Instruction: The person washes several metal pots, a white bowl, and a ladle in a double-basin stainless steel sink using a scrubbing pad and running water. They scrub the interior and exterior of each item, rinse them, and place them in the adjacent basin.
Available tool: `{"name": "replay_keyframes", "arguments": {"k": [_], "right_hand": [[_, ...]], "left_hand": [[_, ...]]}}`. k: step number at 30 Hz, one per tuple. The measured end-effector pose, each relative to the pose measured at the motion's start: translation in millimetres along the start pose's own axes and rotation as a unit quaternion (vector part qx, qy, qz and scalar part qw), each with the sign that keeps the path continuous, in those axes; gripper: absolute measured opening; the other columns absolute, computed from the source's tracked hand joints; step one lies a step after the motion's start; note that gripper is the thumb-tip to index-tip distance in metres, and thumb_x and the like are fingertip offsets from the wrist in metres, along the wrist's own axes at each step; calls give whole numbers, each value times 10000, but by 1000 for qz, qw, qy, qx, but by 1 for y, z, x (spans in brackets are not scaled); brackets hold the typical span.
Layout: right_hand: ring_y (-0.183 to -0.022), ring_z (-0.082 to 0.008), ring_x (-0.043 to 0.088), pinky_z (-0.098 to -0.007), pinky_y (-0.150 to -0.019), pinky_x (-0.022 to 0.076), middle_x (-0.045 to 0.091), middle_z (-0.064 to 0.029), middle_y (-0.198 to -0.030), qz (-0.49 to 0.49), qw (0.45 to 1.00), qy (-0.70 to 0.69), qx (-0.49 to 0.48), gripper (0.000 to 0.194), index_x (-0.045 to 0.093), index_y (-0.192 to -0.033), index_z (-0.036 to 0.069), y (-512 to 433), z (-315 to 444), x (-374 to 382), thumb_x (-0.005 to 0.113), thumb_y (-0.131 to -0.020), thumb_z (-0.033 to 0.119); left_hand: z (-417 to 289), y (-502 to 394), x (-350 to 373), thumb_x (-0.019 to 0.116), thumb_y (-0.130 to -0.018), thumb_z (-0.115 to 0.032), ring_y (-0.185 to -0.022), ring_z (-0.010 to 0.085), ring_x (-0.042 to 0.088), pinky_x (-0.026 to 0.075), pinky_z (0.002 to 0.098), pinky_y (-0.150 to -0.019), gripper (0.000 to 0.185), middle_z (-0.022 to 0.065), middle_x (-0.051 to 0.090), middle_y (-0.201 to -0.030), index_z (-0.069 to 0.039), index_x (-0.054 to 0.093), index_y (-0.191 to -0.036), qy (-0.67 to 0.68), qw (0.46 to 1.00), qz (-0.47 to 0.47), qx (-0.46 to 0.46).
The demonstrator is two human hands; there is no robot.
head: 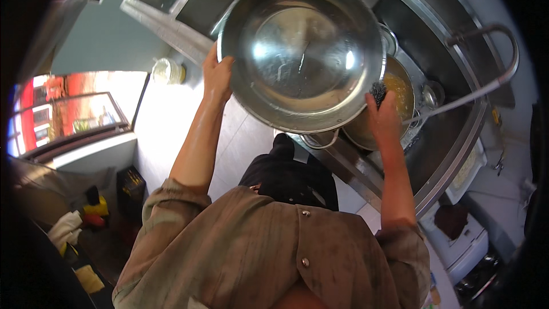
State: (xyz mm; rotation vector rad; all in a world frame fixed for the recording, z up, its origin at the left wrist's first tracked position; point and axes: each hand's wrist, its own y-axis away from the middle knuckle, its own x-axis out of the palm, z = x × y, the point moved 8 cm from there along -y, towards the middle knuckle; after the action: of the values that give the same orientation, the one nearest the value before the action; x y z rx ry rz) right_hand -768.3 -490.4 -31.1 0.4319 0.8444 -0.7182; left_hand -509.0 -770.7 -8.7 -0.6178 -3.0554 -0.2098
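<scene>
A large, shiny stainless-steel basin (296,90) with a loop handle at its near rim is held up with its inside facing me. My left hand (218,71) grips the basin's left rim, thumb over the edge. At the lower right rim, my right hand (383,111) pinches a dark steel-wool scourer (378,92) between thumb and fingers. Whether that hand also bears on the rim cannot be told. Behind it, partly covered by the basin and hand, a round pot (403,88) holds yellowish, foamy liquid in the sink.
The stainless-steel sink (454,137) has a raised edge along its near side. A curved faucet (472,94) reaches over it towards the pot. A small metal bowl (432,94) sits beside the pot. A whitish bucket (167,71) stands on the floor at left, near an open doorway.
</scene>
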Motion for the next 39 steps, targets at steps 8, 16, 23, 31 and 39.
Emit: {"name": "replay_keyframes", "arguments": {"k": [8,16,23,31,39], "right_hand": [[-809,-306,595,-384,-692,457,601,-140,-847,431,853,-176,-236,146,569,-876,26,38,120,91,573,-777,134],[-795,-358,561,-399,-690,443,585,-164,-820,361,879,-210,-229,103,545,-829,21,36,168,148,534,-735,58],[-782,-385,544,-453,-682,422,570,-185,-777,448,853,-124,-239,111,524,-827,38,51,155,146,525,-718,63],[-741,-405,539,-459,-640,430,551,-192,-721,251,899,-241,-265,70,507,-785,24,29,169,132,516,-720,48],[-717,-406,540,-454,-609,424,549,-208,-711,259,906,-206,-265,43,513,-734,18,23,176,141,500,-705,47]], "left_hand": [[34,-25,-11,458,-721,74,-838,130,559,434,237,-741,458,65,600,-978,-25,529,-1163,-61,998,-9,22],[49,-35,0,496,-707,71,-844,120,561,431,221,-750,415,55,609,-968,8,556,-1113,-106,994,-18,-21],[48,-38,12,510,-717,65,-861,109,562,432,212,-759,420,54,608,-1000,-2,548,-1131,-48,996,23,-65],[34,-41,32,506,-719,69,-900,117,555,421,221,-798,434,60,609,-1018,0,541,-1146,-83,993,70,-54],[31,-41,36,505,-715,69,-885,130,568,433,222,-786,457,74,604,-1027,0,526,-1166,-76,991,101,-39]]}}
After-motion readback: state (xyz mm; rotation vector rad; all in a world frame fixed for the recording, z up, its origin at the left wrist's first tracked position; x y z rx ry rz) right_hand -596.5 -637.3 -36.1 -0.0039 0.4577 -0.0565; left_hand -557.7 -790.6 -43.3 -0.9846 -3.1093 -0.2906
